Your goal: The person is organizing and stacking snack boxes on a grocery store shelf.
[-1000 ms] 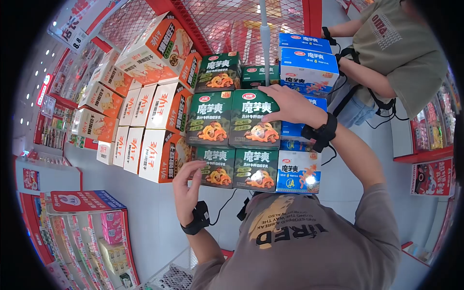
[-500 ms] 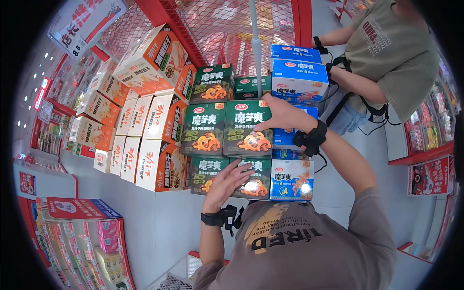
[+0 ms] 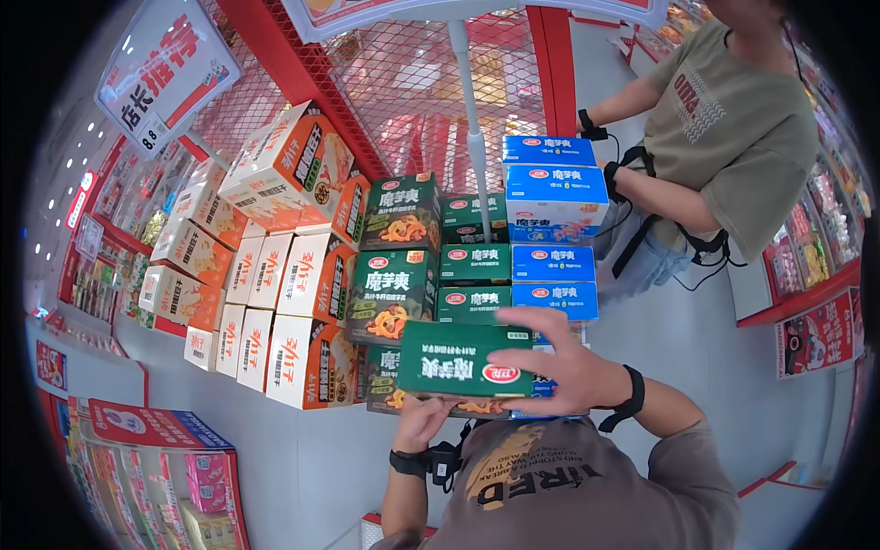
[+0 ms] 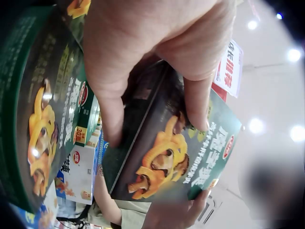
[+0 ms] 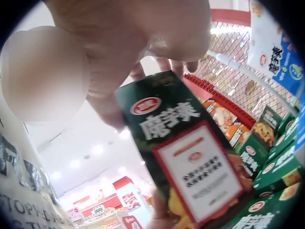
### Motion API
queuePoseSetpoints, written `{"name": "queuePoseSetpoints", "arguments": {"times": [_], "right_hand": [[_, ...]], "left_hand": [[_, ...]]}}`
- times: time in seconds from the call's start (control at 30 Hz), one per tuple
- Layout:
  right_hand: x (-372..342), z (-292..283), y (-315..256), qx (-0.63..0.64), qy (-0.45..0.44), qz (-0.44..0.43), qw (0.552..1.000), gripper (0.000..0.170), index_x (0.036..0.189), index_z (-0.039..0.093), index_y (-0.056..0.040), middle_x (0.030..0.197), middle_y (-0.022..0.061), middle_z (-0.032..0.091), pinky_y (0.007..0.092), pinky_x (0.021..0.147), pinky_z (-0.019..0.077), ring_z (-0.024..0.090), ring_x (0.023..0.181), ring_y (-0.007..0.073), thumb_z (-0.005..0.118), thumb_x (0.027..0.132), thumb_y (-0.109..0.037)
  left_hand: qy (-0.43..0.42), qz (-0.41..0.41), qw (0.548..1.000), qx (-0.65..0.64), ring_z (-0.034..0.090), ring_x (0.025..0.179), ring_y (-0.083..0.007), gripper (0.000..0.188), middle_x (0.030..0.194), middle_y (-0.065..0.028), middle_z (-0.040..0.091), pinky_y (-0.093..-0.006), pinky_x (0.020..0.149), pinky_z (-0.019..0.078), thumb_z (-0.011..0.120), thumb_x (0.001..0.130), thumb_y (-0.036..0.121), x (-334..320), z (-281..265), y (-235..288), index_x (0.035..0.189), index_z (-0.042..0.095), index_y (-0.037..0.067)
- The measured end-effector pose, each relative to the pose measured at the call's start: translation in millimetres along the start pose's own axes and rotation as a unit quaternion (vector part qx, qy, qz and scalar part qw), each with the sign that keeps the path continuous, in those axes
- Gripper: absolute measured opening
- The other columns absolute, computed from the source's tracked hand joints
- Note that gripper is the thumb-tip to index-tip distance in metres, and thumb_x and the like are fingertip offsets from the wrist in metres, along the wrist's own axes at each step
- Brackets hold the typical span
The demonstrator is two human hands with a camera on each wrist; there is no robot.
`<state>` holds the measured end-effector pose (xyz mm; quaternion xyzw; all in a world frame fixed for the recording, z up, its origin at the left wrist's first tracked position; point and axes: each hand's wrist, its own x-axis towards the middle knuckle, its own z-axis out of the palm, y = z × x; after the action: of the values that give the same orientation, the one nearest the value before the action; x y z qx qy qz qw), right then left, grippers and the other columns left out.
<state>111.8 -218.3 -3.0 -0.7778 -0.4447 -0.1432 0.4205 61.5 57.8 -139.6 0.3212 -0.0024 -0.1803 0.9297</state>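
A green snack box (image 3: 449, 353) is tipped over between both hands, its green lid facing up in the head view. My right hand (image 3: 577, 371) grips its logo end, fingers and thumb on either side. My left hand (image 3: 423, 423) holds the other end from below; in the left wrist view its thumb and fingers straddle a corner of the box (image 4: 164, 157). The right wrist view shows the box's back with a red-framed white panel (image 5: 202, 171). Matching green boxes (image 3: 390, 289) stand in the stack just behind it.
Blue boxes (image 3: 555, 188) are stacked on the right, orange and white boxes (image 3: 293, 174) on the left. A white pole (image 3: 472, 137) rises behind the green boxes, before a red mesh rack (image 3: 403, 82). Another person (image 3: 724, 156) stands at the right, hands by the blue boxes.
The right hand has lifted the green box off the stack toward the body and tipped it over. My left hand has moved in to hold its lower end. Green lids behind are now exposed.
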Motion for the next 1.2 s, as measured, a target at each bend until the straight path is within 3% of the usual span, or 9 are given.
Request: {"name": "queuePoseSetpoints", "arguments": {"times": [0.27, 0.37, 0.47, 0.53, 0.6, 0.63, 0.73, 0.97, 1.2], "right_hand": [[-63.2, -24.3, 22.9, 0.232, 0.043, 0.267, 0.934, 0.088, 0.133, 0.047, -0.0031, 0.123, 0.0110, 0.058, 0.0325, 0.098, 0.0437, 0.058, 0.112, 0.0207, 0.090, 0.060, -0.023], [-92.7, -34.6, 22.3, 0.265, 0.120, 0.310, 0.905, 0.082, 0.126, 0.052, -0.0020, 0.116, 0.0099, 0.061, 0.0309, 0.094, 0.0459, 0.060, 0.106, 0.0176, 0.090, 0.057, -0.024], [-110.7, -40.4, 19.3, 0.187, 0.100, 0.311, 0.926, 0.078, 0.121, 0.056, -0.0010, 0.113, 0.0121, 0.063, 0.0322, 0.092, 0.0478, 0.063, 0.104, 0.0200, 0.090, 0.055, -0.025], [-120.2, -37.0, 16.2, 0.158, 0.052, 0.327, 0.930, 0.078, 0.121, 0.057, -0.0007, 0.114, 0.0136, 0.063, 0.0330, 0.092, 0.0483, 0.064, 0.105, 0.0221, 0.090, 0.054, -0.024], [-117.7, -31.7, 10.3, 0.155, 0.025, 0.324, 0.933, 0.074, 0.121, 0.057, -0.0026, 0.115, 0.0144, 0.062, 0.0355, 0.092, 0.0492, 0.064, 0.106, 0.0269, 0.088, 0.056, -0.021], [-113.2, -27.7, 8.9, 0.153, 0.019, 0.316, 0.936, 0.073, 0.121, 0.057, -0.0033, 0.116, 0.0142, 0.062, 0.0358, 0.092, 0.0492, 0.064, 0.106, 0.0276, 0.088, 0.057, -0.020], [-112.6, -23.2, 7.5, 0.164, 0.018, 0.316, 0.935, 0.074, 0.124, 0.055, -0.0060, 0.120, 0.0134, 0.060, 0.0367, 0.095, 0.0479, 0.062, 0.109, 0.0296, 0.087, 0.058, -0.017], [-115.4, -22.7, 14.4, 0.176, 0.010, 0.308, 0.935, 0.078, 0.126, 0.052, -0.0066, 0.123, 0.0128, 0.058, 0.0370, 0.097, 0.0463, 0.060, 0.112, 0.0284, 0.088, 0.058, -0.019], [-118.8, -18.1, 18.5, 0.179, 0.023, 0.293, 0.939, 0.079, 0.126, 0.052, -0.0059, 0.122, 0.0139, 0.058, 0.0360, 0.097, 0.0461, 0.060, 0.112, 0.0270, 0.089, 0.058, -0.021]], "left_hand": [[-0.004, -0.116, 0.890, 0.440, 0.062, 0.098, -0.0108, 0.060, 0.113, -0.0079, 0.066, -0.0282, 0.090, 0.0523, 0.075, 0.081, 0.000, 11.8, 79.0, 48.2, 0.135, 0.049, -0.002], [-0.130, -0.041, 0.827, 0.545, 0.068, 0.093, -0.0178, 0.048, 0.112, -0.0119, 0.070, -0.0283, 0.086, 0.0528, 0.070, 0.085, 0.005, 15.4, 71.9, 84.4, 0.131, 0.057, 0.000], [-0.018, 0.052, 0.835, 0.547, 0.064, 0.107, -0.0180, 0.039, 0.123, -0.0135, 0.066, -0.0312, 0.089, 0.0513, 0.062, 0.088, 0.006, 28.5, 71.2, 108.9, 0.127, 0.060, 0.000], [0.063, 0.110, 0.760, 0.638, 0.055, 0.122, -0.0237, 0.046, 0.138, -0.0171, 0.054, -0.0360, 0.099, 0.0440, 0.067, 0.087, 0.014, 47.6, 68.7, 116.0, 0.130, 0.057, 0.001], [0.144, 0.178, 0.544, 0.807, 0.041, 0.136, -0.0316, 0.065, 0.150, -0.0198, 0.037, -0.0461, 0.109, 0.0304, 0.073, 0.083, 0.028, 69.2, 52.8, 100.5, 0.138, 0.047, 0.004], [0.111, 0.134, 0.515, 0.840, 0.022, 0.145, -0.0357, 0.086, 0.156, -0.0203, 0.024, -0.0558, 0.112, 0.0168, 0.077, 0.077, 0.040, 73.0, 46.2, 94.1, 0.146, 0.037, 0.007], [0.117, 0.118, 0.415, 0.895, 0.019, 0.147, -0.0343, 0.091, 0.157, -0.0195, 0.022, -0.0605, 0.110, 0.0147, 0.078, 0.075, 0.044, 74.5, 50.3, 81.9, 0.147, 0.036, 0.008], [0.060, 0.066, 0.494, 0.865, 0.018, 0.146, -0.0363, 0.087, 0.156, -0.0202, 0.025, -0.0590, 0.110, 0.0157, 0.077, 0.077, 0.046, 81.8, 52.8, 110.2, 0.146, 0.038, 0.008], [0.149, 0.184, 0.417, 0.878, 0.027, 0.143, -0.0308, 0.071, 0.152, -0.0163, 0.035, -0.0508, 0.111, 0.0188, 0.074, 0.077, 0.029, 110.2, 49.4, 81.3, 0.140, 0.047, 0.011]]}}
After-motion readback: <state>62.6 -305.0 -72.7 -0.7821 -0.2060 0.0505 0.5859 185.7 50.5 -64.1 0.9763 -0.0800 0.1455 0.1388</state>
